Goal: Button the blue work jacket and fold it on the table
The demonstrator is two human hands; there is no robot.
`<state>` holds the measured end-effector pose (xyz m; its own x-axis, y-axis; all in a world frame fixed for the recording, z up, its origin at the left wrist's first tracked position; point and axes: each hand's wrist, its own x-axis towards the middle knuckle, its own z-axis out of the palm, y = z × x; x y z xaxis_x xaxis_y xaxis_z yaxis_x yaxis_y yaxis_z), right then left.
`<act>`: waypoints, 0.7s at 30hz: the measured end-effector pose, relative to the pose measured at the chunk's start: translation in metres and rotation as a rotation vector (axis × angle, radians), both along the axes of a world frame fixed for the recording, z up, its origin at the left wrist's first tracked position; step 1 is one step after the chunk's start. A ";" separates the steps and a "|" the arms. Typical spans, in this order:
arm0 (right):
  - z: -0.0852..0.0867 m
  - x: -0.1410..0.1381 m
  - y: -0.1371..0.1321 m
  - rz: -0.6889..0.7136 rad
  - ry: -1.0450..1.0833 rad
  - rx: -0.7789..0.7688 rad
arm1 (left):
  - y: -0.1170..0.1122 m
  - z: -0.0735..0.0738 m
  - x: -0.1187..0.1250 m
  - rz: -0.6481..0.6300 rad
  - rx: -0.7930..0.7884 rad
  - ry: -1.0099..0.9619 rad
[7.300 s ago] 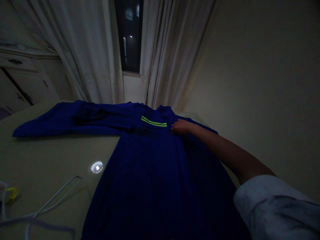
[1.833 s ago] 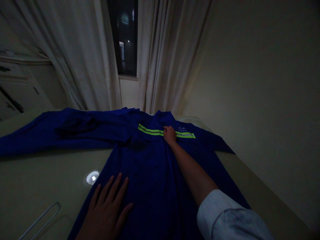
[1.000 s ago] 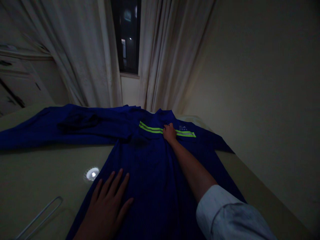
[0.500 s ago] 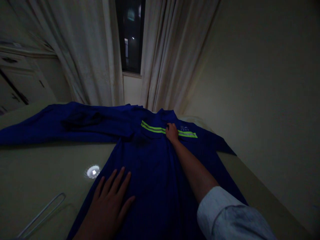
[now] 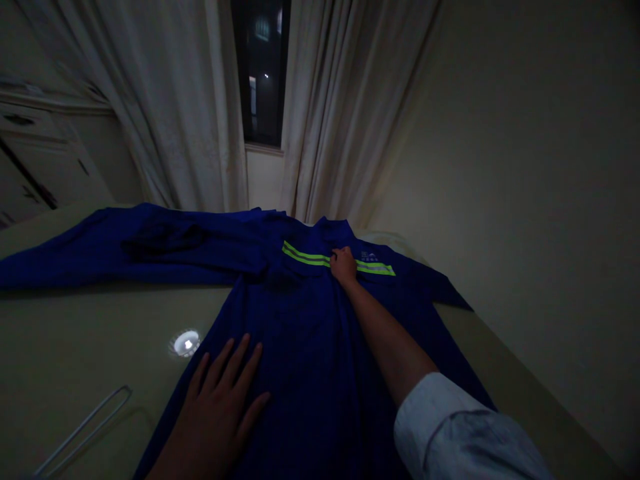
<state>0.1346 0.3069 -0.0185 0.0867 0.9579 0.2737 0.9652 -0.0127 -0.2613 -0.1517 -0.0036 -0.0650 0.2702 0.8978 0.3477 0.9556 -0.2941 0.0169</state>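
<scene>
A dark blue work jacket point(image 5: 295, 333) lies spread out, front side up, with its collar at the far end. A yellow-green and silver reflective stripe point(image 5: 305, 256) crosses its chest, and a small pale logo sits above the stripe on the right. My left hand point(image 5: 220, 400) rests flat on the lower left part of the jacket, fingers spread. At the centre of the chest, my right hand point(image 5: 344, 265) is closed on the front of the jacket, across the stripe. Its fingertips are partly hidden, so the exact bit of cloth in them is not clear.
The jacket lies on a pale green, glossy surface point(image 5: 100, 340) that mirrors a round light. A bent metal wire loop point(image 5: 85, 427) is at the lower left. Behind are curtains point(image 5: 185, 100), a dark window point(image 5: 263, 73) and a cabinet point(image 5: 50, 147); a wall point(image 5: 530, 200) stands right.
</scene>
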 end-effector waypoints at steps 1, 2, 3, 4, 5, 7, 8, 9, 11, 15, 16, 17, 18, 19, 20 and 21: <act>0.001 0.000 0.000 -0.003 -0.007 0.000 | 0.000 0.000 0.000 0.001 -0.005 -0.002; 0.001 -0.001 -0.001 -0.008 -0.012 0.000 | 0.000 0.001 -0.001 0.000 -0.010 -0.004; 0.001 -0.001 -0.001 -0.012 -0.016 0.000 | 0.000 0.001 -0.001 0.000 -0.013 -0.007; 0.001 -0.001 -0.001 -0.016 -0.019 -0.001 | 0.000 0.002 -0.001 0.001 -0.014 -0.011; 0.001 -0.001 -0.001 -0.019 -0.023 -0.003 | 0.000 0.002 -0.001 -0.001 -0.015 -0.015; 0.000 0.000 -0.001 -0.022 -0.035 -0.010 | 0.000 0.003 0.000 -0.002 -0.018 -0.020; 0.000 0.000 -0.001 -0.019 -0.042 -0.010 | 0.000 0.004 0.000 -0.001 -0.022 -0.021; -0.001 0.000 0.000 -0.017 -0.047 -0.010 | 0.000 0.004 0.000 0.000 -0.024 -0.022; -0.001 0.001 0.000 -0.010 -0.051 -0.010 | 0.000 0.003 0.001 0.007 -0.027 -0.021; 0.000 0.000 -0.001 0.007 -0.064 -0.006 | 0.000 0.000 0.000 -0.002 -0.012 -0.016; 0.001 -0.001 -0.001 0.006 -0.067 -0.006 | 0.000 0.000 0.000 -0.005 -0.003 -0.016; 0.001 -0.001 -0.002 0.002 -0.069 -0.007 | 0.001 0.000 0.000 -0.005 0.007 -0.017; 0.001 -0.001 -0.002 -0.002 -0.070 -0.010 | 0.001 0.000 0.000 -0.004 0.014 -0.018; 0.001 -0.001 -0.002 -0.005 -0.070 -0.012 | 0.001 0.000 0.000 -0.003 0.018 -0.018; 0.001 -0.002 -0.002 -0.006 -0.070 -0.014 | 0.001 0.000 0.000 -0.004 0.016 -0.017; 0.001 -0.001 -0.001 -0.004 -0.070 -0.015 | 0.001 0.001 0.000 -0.006 0.010 -0.015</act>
